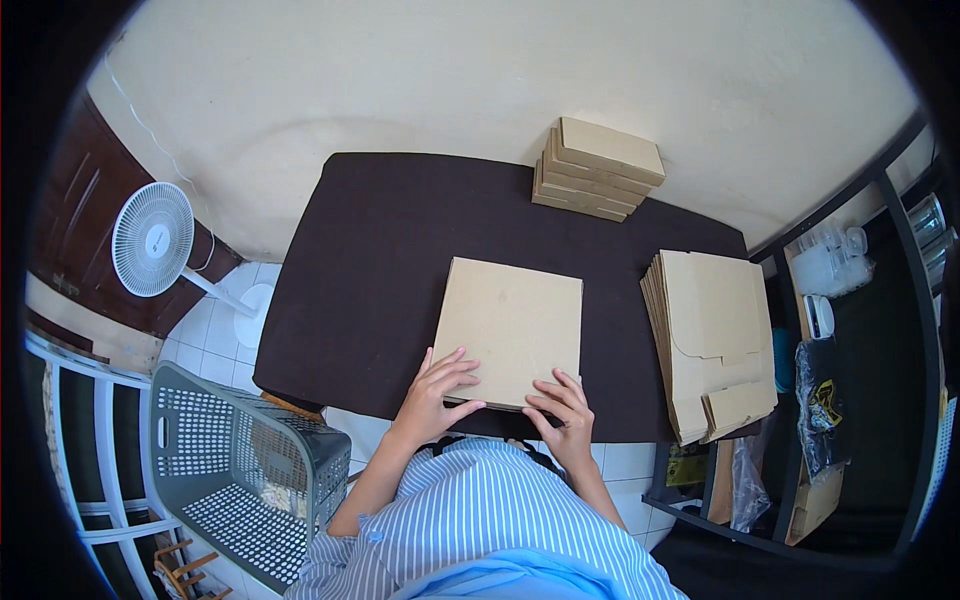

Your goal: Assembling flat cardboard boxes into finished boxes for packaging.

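A flat, square brown cardboard box [515, 325] lies closed at the near edge of the dark-covered table [390, 250]. At its near left corner my left hand [440, 390] grips it, fingers bent over the top and thumb along the front edge. My right hand [562, 410] holds the front edge near the right corner, with its fingers on the top and the thumb at the front. What lies under the thumbs at the front edge is hidden from view.
Several closed cardboard boxes [600, 165] are stacked by the wall. Flat cardboard blanks [710, 340] are piled at the table's right. A grey perforated basket [240, 460] and a white fan [155, 240] stand left; a dark metal rack [890, 210] stands right.
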Available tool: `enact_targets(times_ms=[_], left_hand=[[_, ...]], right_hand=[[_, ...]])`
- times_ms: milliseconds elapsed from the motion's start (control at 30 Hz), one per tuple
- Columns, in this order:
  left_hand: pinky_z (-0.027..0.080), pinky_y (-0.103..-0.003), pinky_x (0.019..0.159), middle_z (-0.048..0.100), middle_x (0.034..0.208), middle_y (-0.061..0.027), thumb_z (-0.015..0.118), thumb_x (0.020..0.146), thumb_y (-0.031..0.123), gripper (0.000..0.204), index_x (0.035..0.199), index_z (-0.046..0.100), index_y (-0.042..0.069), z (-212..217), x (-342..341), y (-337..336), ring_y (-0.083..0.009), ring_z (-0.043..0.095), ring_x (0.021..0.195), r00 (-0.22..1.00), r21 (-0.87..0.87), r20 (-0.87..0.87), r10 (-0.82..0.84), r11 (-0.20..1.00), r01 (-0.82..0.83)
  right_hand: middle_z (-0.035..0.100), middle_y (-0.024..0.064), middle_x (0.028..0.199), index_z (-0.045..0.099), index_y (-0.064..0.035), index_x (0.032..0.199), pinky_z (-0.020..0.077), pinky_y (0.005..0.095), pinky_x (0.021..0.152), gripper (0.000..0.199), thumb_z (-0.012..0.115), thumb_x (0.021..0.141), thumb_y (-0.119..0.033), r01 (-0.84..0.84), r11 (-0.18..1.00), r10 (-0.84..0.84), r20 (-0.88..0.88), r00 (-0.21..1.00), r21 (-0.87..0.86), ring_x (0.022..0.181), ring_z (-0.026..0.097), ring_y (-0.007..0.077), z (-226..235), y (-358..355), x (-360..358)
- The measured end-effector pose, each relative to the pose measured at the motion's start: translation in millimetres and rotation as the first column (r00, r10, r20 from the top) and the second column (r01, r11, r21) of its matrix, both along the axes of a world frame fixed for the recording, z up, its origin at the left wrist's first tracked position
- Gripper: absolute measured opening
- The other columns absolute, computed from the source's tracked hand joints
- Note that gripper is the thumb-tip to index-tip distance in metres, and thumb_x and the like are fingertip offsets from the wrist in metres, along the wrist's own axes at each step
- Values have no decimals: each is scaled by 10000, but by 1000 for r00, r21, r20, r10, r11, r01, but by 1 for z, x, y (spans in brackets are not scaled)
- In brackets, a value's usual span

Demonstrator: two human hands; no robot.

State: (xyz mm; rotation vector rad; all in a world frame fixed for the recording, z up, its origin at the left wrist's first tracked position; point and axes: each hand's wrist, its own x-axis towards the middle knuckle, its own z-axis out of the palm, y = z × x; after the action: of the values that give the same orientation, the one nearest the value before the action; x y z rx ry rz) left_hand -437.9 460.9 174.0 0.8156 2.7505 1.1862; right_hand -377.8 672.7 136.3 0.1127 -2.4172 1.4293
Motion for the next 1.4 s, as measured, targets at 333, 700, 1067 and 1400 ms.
enact_targets(times_ms=[333, 700, 1067, 1400], left_hand=[[152, -522, 1052, 577, 1118, -47, 729, 669, 213, 253, 863, 625, 88, -3, 2, 0, -235, 410, 1205, 1000, -22, -25, -5, 1000, 4], [94, -499, 1058, 219, 1414, -136, 544, 794, 419, 671, 1329, 320, 83, -10, -27, 24, -273, 158, 1326, 981, -413, -194, 14, 906, -94], [78, -447, 1070, 135, 1424, -210, 582, 782, 345, 823, 1373, 125, -3, -20, -26, 6, -311, 90, 1336, 953, 15, -136, 272, 962, -272], [159, -345, 1059, 191, 1417, -184, 535, 823, 183, 758, 1392, 58, 27, -43, -6, -15, -256, 200, 1308, 837, 351, 540, 92, 879, -323]], right_hand=[[628, 24, 987, 695, -138, 825, 155, 542, 1030, 148, 714, 679, -158, 20, 981, -17, -21, 1000, 191, 1122, 487, 247, -2, -4, 3], [311, 184, 1355, 453, -83, 1246, 92, 564, 1024, 580, 513, 810, -460, 73, 848, -135, 81, 988, 525, 1291, 217, 344, 13, -19, -42], [221, 255, 1377, 251, 17, 1331, 202, 448, 1037, 757, 641, 755, -283, 246, 933, -273, 70, 960, 263, 1284, 219, 376, -1, -3, -34], [315, 214, 1352, 128, 17, 1374, 235, 320, 1025, 735, 549, 819, -217, 172, 806, 94, 409, 908, -566, 1264, 302, 262, -31, 15, -14]])
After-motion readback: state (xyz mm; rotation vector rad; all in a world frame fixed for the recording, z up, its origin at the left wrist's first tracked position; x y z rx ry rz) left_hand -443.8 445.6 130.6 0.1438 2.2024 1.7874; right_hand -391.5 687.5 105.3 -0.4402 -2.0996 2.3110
